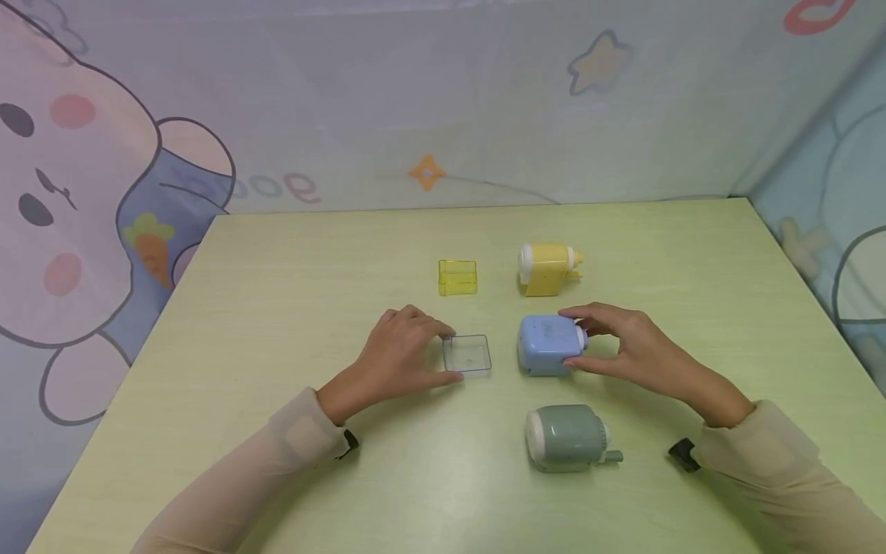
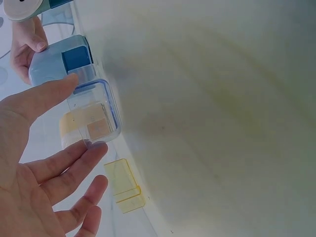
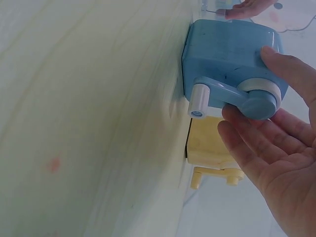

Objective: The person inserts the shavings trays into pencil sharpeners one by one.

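Observation:
Three hand-crank pencil sharpeners stand in a column on the table. My right hand (image 1: 640,350) holds the middle, blue pencil sharpener (image 1: 547,342), thumb on one side and fingers on the other. In the right wrist view, the blue sharpener's crank arm (image 3: 219,89) with its white knob faces my palm. To the left, my left hand (image 1: 401,354) pinches a clear shavings tray (image 1: 467,354) with a blue rim between thumb and fingers. A small gap separates tray and sharpener in the head view. In the left wrist view, a square opening (image 2: 77,58) shows on the sharpener's near face.
A yellow pencil sharpener (image 1: 545,269) stands farther back, with a transparent yellow tray (image 1: 457,278) to its left. Nearer to me is a green pencil sharpener (image 1: 567,437), its crank pointing right. A printed cloth (image 1: 346,100) hangs behind the table (image 1: 277,269).

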A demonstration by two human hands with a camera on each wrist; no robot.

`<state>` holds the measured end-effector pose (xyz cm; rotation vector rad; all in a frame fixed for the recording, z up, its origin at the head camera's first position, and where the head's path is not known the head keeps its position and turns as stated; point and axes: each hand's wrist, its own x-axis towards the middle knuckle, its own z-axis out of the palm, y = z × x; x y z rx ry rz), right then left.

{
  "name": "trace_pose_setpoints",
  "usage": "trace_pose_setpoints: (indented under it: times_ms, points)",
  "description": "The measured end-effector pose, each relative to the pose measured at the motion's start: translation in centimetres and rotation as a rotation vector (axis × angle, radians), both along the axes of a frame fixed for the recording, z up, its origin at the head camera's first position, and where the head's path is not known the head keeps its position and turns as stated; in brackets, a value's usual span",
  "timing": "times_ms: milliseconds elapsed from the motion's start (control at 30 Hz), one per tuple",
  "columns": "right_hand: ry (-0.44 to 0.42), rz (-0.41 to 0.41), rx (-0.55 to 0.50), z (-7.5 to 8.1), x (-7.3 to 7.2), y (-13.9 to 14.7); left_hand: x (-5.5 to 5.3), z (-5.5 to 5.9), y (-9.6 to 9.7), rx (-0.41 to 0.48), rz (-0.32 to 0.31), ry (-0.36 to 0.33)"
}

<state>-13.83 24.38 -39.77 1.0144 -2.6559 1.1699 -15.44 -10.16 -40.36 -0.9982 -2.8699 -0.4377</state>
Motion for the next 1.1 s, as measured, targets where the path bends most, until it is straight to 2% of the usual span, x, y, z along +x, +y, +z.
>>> trace_pose_setpoints:
  times_ms: [433,1100]
  points:
    - [-0.003,-0.005,0.002,-0.1,0.0,0.0,-0.1,0.0,0.9,-0.003,-0.018,-0.035]
    - [-0.004,-0.004,-0.012,-0.2,-0.1,0.1,-0.1,0.3,1.8,-0.031,-0.032,-0.040]
